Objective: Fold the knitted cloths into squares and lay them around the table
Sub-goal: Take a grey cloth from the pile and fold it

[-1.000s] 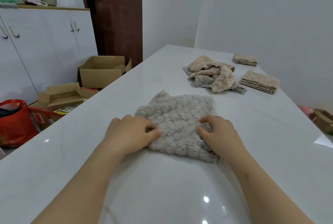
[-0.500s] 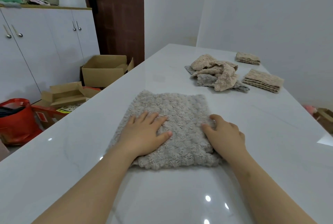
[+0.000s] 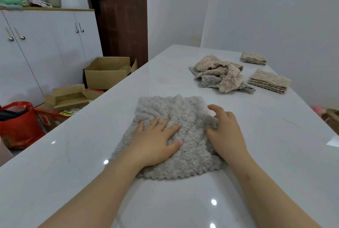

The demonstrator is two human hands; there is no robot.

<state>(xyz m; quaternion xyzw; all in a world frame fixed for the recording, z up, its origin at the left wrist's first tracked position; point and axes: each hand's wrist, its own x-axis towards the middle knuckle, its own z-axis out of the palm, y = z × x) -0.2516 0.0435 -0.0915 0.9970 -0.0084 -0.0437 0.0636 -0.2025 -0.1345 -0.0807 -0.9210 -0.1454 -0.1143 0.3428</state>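
Grey knitted cloth (image 3: pixel 174 110) lies on the desk (image 3: pixel 256 154): left grip (image 3: pixel 156 143) stays flat, released, pressing it, while right grip (image 3: pixel 225 132), resting there half a second ago, now clenches its bunched right edge.

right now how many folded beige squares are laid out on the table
2. The far folded square lies farthest back on the right; the near folded square lies right of the crumpled pile, which may hide more.

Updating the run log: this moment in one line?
left hand: presses grey knitted cloth | right hand: pinches its right edge | done: two folded beige cloths | unfolded pile: untouched
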